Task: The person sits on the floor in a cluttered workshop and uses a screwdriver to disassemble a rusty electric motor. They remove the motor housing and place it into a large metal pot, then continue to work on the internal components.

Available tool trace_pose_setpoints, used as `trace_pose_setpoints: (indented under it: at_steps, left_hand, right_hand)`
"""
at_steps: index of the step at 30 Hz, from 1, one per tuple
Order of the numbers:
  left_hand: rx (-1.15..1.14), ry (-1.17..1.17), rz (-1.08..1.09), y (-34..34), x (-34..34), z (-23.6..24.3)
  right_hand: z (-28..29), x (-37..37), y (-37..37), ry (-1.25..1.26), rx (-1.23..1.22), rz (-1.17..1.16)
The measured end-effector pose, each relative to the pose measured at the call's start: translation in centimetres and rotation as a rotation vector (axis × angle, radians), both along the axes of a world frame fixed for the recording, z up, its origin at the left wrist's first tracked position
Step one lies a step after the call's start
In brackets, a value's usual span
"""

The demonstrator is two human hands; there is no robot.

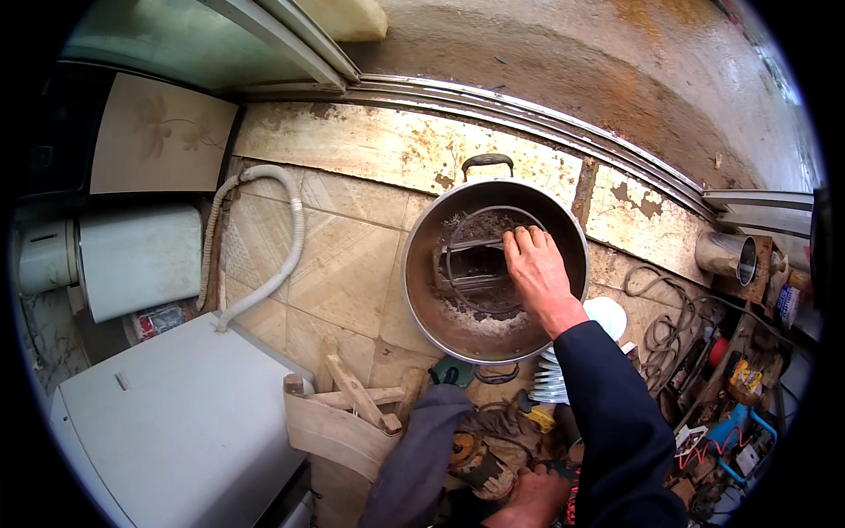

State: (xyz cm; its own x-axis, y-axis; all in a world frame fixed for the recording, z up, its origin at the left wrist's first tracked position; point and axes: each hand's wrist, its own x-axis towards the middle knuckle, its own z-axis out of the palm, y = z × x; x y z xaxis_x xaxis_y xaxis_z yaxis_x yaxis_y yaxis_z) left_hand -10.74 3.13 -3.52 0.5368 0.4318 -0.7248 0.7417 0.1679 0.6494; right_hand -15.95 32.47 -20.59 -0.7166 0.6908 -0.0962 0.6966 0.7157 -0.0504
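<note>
A large round metal pot (425,312) with two dark handles stands on the tiled floor in front of me. Inside it is a metal rack (480,283) with a wire ring and flat bars, over grey-white powdery residue. My right hand (535,268), in a dark sleeve, reaches into the pot with its fingers curled over the rack's edge at the ring. Low in the view, my left hand (535,495) is closed beside a clutter of small dark items; what it grips is hidden. A round, worn object with a brownish top (480,462) lies next to it.
A white appliance (176,422) with a ribbed grey hose (295,233) stands at left. A wooden frame (352,387) is near my knee. White coiled tubing (547,378) lies by the pot. Cables (664,326) and scattered tools lie at right; a sliding-door track (528,114) runs beyond.
</note>
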Motion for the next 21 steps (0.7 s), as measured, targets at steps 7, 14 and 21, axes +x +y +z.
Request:
trace_pose_setpoints:
  at_steps: [7, 14, 21]
  left_hand:
    - [0.024, -0.015, -0.022, 0.9, -0.7, 0.9]
    - [-0.018, -0.031, -0.037, 1.3, -2.2, 1.1]
    - [0.001, -0.028, -0.023, -0.1, -2.9, 0.0]
  right_hand:
    - [4.5, 0.4, -0.8, 0.049, -0.116, -0.127]
    - [7.1, -1.6, -4.0, 0.117, -0.36, -0.503]
    - [5.3, -5.0, -6.9, 0.161, -0.469, -0.752]
